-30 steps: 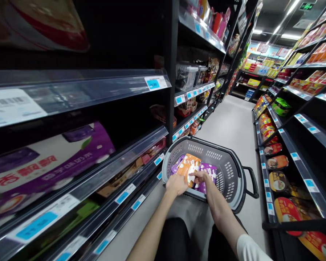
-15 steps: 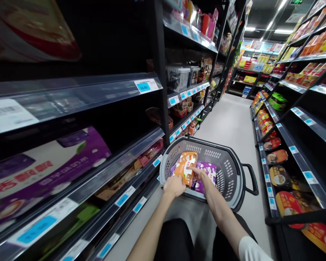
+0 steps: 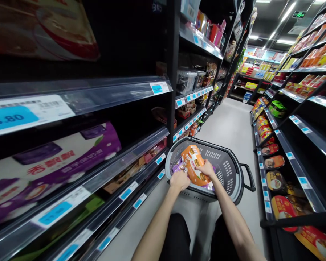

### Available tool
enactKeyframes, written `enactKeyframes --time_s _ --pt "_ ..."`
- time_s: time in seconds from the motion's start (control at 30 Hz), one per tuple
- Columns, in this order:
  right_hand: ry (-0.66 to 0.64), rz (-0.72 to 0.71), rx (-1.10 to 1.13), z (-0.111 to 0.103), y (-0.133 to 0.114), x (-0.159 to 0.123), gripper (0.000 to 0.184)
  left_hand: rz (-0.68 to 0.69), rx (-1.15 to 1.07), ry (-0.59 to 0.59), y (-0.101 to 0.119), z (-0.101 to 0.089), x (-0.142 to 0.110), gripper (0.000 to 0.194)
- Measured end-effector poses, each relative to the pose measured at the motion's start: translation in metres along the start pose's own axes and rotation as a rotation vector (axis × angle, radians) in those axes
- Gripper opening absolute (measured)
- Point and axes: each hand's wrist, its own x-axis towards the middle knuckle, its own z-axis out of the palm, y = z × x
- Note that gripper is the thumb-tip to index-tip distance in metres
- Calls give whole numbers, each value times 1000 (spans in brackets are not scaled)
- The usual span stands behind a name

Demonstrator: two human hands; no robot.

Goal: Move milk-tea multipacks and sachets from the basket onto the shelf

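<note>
A grey plastic shopping basket (image 3: 228,170) sits on the aisle floor in front of me. Both my hands are over it, gripping an orange snack packet (image 3: 193,161) that is tilted up above the basket. My left hand (image 3: 180,180) holds the packet's lower left edge. My right hand (image 3: 206,169) clasps its right side. Purple packets (image 3: 176,166) lie in the basket under the orange one, mostly hidden by it and my hands.
Black shelving (image 3: 103,108) with blue price tags runs close along my left, holding a large purple-and-white pack (image 3: 56,159). Another shelf of bowls and red packs (image 3: 277,170) lines the right. The grey floor (image 3: 231,123) stretches ahead between them. The basket's black handle (image 3: 248,177) sticks out right.
The orange packet has been lifted out of the basket and tilted upright. Both hands rose with it, and the view shifted slightly right.
</note>
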Motion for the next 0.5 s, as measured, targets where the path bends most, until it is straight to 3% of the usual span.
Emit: enactKeyframes --time_s 0.13,0.27,0.37,0.5 --pt "180 -87 -127 -36 11 -9 77 11 -16 -11 -1 -2 6 45" --pt "430 -326 132 -71 23 -25 81 19 -31 -26 -4 1 10 46" --pt "431 -313 511 -82 32 -31 80 16 -42 -26 -5 3 13 45" --pt "381 -180 817 -81 37 -33 56 -4 -75 14 -5 5 15 40"
